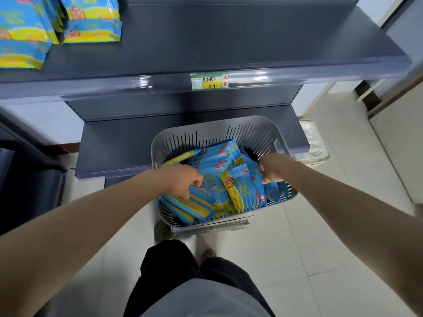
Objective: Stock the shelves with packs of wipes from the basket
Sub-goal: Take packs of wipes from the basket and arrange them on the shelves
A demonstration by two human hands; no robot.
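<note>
Packs of wipes (217,165) lie heaped in the grey basket (178,138) on the floor, straight ahead and below me, most with their long sides running away toward the shelf (251,42). Both hands are down among them. My left hand (183,179) curls its fingers onto a pack at the heap's left, and my right hand (272,170) clutches packs by the right wall. Neither looks nearer, I judge. The lift would go up and left, toward the stocked packs (91,21).

setting: small shop, judged from dark metal shelves (251,42) with a yellow-green price label (210,81) in the front edge strip, identical blue-yellow packs (91,19) lined up on top, and a grey basket (206,131) of the same packs on the pale tiled floor (320,259).
</note>
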